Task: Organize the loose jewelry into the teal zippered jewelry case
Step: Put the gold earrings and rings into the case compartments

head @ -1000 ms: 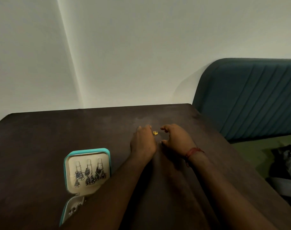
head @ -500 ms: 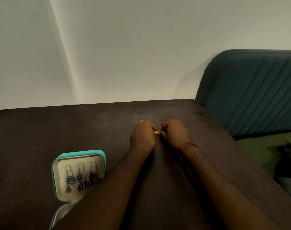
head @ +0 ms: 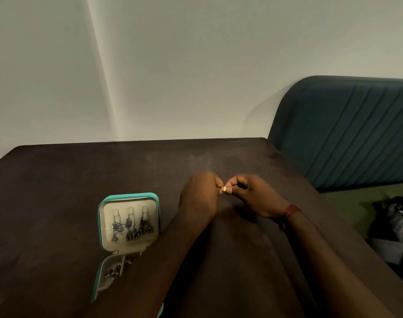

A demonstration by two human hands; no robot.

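Gold piece (head: 223, 188), tiny and bright, is what I watch in the head view. It is held over the dark surface (head: 58, 191) between the left hand (head: 199, 198) and the right hand (head: 253, 196), fingers (head: 229, 191) of both clamped on it. The teal case (head: 129, 195) lies open well to the left, with silver earrings (head: 131, 226) hung in its upper half and the lower tray (head: 113, 269) partly hidden by the left forearm. My worry is a slip: something so small could pop free, bounce, and vanish on that dark top or off its right edge. I can read no brand or writing anywhere.
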